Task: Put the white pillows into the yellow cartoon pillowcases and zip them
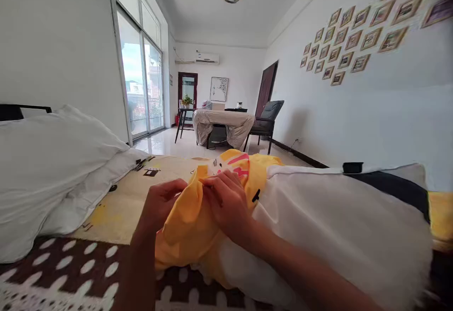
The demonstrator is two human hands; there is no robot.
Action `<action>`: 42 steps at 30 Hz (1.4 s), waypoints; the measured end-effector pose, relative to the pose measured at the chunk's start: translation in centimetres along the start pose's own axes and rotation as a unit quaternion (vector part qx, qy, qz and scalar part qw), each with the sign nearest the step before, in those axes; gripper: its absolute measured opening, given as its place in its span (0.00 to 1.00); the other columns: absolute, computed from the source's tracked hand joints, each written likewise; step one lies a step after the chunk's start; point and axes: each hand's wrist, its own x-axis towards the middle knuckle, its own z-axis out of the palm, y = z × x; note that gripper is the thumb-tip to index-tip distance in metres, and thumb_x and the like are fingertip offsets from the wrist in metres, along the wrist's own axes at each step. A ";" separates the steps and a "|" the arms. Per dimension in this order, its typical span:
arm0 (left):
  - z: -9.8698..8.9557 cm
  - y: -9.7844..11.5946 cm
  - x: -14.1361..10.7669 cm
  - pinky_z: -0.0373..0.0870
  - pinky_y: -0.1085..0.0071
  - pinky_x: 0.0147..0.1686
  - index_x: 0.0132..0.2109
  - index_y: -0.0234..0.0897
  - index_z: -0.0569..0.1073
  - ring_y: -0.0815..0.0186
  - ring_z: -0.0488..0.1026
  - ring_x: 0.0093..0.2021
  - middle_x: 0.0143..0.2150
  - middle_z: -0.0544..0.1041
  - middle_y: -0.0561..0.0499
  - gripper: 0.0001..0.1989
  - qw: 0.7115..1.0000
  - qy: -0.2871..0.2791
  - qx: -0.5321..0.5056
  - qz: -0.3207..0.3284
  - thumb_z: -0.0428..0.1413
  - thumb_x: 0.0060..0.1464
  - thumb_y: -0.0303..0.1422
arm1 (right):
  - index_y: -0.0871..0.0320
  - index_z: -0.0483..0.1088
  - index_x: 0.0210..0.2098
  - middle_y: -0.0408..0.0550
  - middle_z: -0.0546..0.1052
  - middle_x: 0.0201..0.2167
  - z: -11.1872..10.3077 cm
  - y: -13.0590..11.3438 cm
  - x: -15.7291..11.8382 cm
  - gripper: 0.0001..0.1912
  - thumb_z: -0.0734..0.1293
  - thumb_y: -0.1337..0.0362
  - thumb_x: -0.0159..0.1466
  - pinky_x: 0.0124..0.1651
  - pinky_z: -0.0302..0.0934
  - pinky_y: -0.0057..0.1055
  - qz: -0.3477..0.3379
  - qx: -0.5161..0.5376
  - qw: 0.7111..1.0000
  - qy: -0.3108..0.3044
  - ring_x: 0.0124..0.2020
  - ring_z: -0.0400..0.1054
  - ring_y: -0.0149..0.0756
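A yellow pillowcase (193, 228) with a white-and-pink printed animal face lies bunched between my hands. My left hand (159, 202) is closed on its left side, thumb and fingers pinching the cloth. At the upper edge, my right hand (228, 202) has its fingers bent and closed on the same fabric. Against the pillowcase, on the right, rests a large white pillow (318, 216) with a dark strip; my right forearm crosses in front of it. How far the pillow reaches into the yellow cloth is hidden.
A cream printed sheet (120, 216) lies under the work, with a brown dotted cloth (81, 264) nearer me. Another white pillow (53, 160) is at left. Beyond stand a covered table (240, 121), a black chair (267, 117) and a glass sliding door (141, 75).
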 end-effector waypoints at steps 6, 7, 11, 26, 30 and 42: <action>-1.2 -1.9 0.7 0.62 0.73 0.28 0.31 0.36 0.74 0.68 0.66 0.30 0.29 0.70 0.52 0.04 0.983 0.035 0.006 0.182 0.61 0.47 0.32 | 0.60 0.68 0.32 0.48 0.74 0.29 -0.3 0.9 -0.3 0.07 0.60 0.70 0.66 0.39 0.58 0.33 -0.053 -0.025 0.996 -0.063 0.33 0.62 0.36; -1.0 -2.0 0.8 0.62 0.73 0.29 0.31 0.37 0.74 0.68 0.65 0.30 0.29 0.70 0.52 0.04 0.978 0.043 0.009 0.206 0.60 0.49 0.31 | 0.60 0.68 0.32 0.48 0.73 0.29 -0.4 1.2 -0.5 0.07 0.60 0.71 0.66 0.39 0.58 0.34 -0.085 -0.035 0.992 -0.089 0.33 0.61 0.36; 0.5 -1.7 1.0 0.62 0.73 0.29 0.31 0.37 0.71 0.70 0.64 0.29 0.26 0.67 0.54 0.04 0.961 0.059 0.029 0.268 0.57 0.53 0.29 | 0.61 0.69 0.32 0.47 0.71 0.27 -0.9 1.5 -0.9 0.10 0.59 0.73 0.66 0.39 0.56 0.34 -0.194 -0.080 0.963 -0.169 0.32 0.59 0.35; 5.9 -2.0 -0.4 0.67 0.70 0.40 0.39 0.36 0.71 0.65 0.70 0.39 0.37 0.74 0.48 0.06 0.868 0.119 0.382 0.295 0.49 0.60 0.26 | 0.55 0.59 0.24 0.44 0.66 0.23 0.5 5.0 -2.2 0.11 0.60 0.69 0.63 0.29 0.58 0.30 -0.063 0.069 0.996 -0.004 0.26 0.59 0.33; 4.3 -1.6 -0.2 0.68 0.71 0.49 0.49 0.38 0.70 0.66 0.70 0.48 0.47 0.74 0.48 0.13 0.892 -0.001 0.360 0.274 0.50 0.59 0.24 | 0.55 0.59 0.24 0.43 0.68 0.22 0.2 5.2 -2.1 0.11 0.61 0.67 0.62 0.28 0.58 0.30 -0.030 0.064 0.997 0.013 0.24 0.60 0.32; 4.8 -1.9 -0.3 0.68 0.73 0.38 0.37 0.35 0.71 0.67 0.72 0.36 0.34 0.76 0.49 0.05 0.874 0.120 0.370 0.291 0.50 0.59 0.25 | 0.55 0.63 0.24 0.43 0.69 0.22 -0.7 4.1 -1.4 0.10 0.61 0.70 0.62 0.31 0.58 0.30 -0.010 0.058 0.998 -0.004 0.27 0.62 0.33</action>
